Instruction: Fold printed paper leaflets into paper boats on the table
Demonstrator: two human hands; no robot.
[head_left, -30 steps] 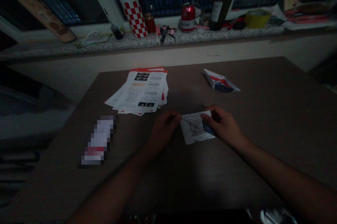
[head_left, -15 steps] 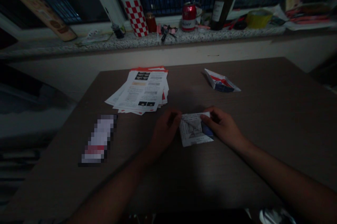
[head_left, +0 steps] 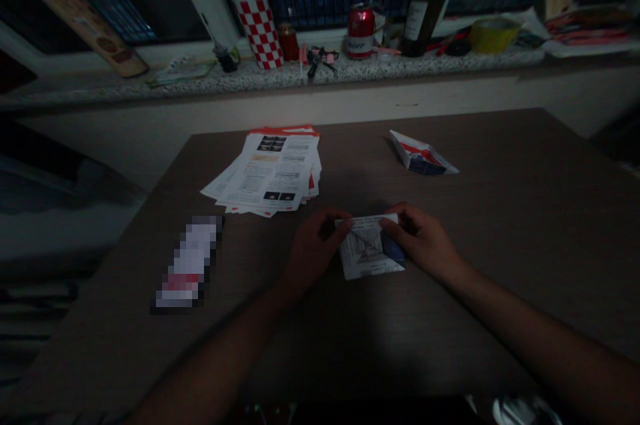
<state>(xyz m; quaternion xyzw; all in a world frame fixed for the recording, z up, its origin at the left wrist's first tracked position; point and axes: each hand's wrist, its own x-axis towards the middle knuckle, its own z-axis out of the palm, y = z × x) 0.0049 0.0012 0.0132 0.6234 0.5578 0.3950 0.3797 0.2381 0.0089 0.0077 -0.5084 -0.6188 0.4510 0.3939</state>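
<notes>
A folded sheet of printed paper (head_left: 367,252), whitish with a dark blue patch at its right side, lies between my hands over the table. My left hand (head_left: 320,235) pinches its upper left corner between thumb and fingers. At the upper right, my right hand (head_left: 420,232) grips the top edge, thumb on the front and fingers behind. Creases and a triangular fold show faintly on the paper's face. Farther back on the right sits a folded paper boat (head_left: 423,155) in white, red and blue, apart from both hands.
Left of centre lies a fanned stack of printed sheets (head_left: 270,172). A phone with a blurred-out screen (head_left: 190,262) rests near the table's left edge. On the stone windowsill (head_left: 270,78) stand a checkered white bottle (head_left: 257,28), a red can (head_left: 360,32) and a dark bottle (head_left: 417,18).
My left thumb has shifted slightly right, onto the paper's upper left corner, and the fold at that corner looks flatter. My right hand keeps its hold in nearly the same place.
</notes>
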